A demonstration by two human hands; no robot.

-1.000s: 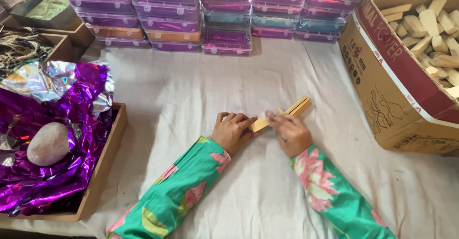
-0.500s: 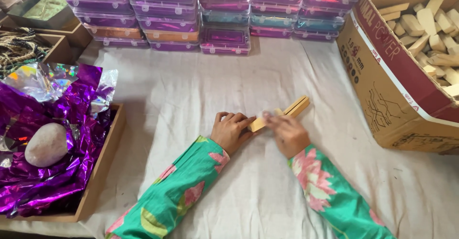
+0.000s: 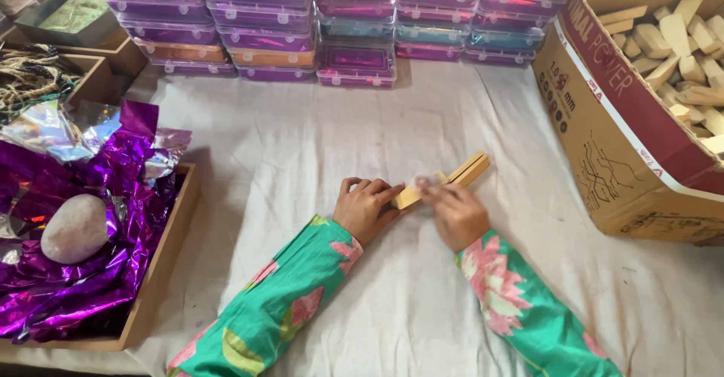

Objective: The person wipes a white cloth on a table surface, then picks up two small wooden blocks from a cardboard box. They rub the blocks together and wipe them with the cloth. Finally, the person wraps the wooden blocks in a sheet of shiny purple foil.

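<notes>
Both hands, the left hand (image 3: 366, 207) and right hand (image 3: 456, 213), are pinching a long wooden stick (image 3: 445, 180) lying on the cloth-covered table (image 3: 302, 151).

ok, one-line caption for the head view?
Both hands, left hand and right hand, press a wooden stick on a white cloth.

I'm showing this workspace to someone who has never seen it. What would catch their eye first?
Probably the crumpled shiny purple foil filling the wooden tray at the left, with a pale smooth stone lying on it. Next, in the middle of the white cloth, the left hand and right hand meet on a pale wooden stick. At the right stands a big cardboard box full of wooden pieces.
</notes>
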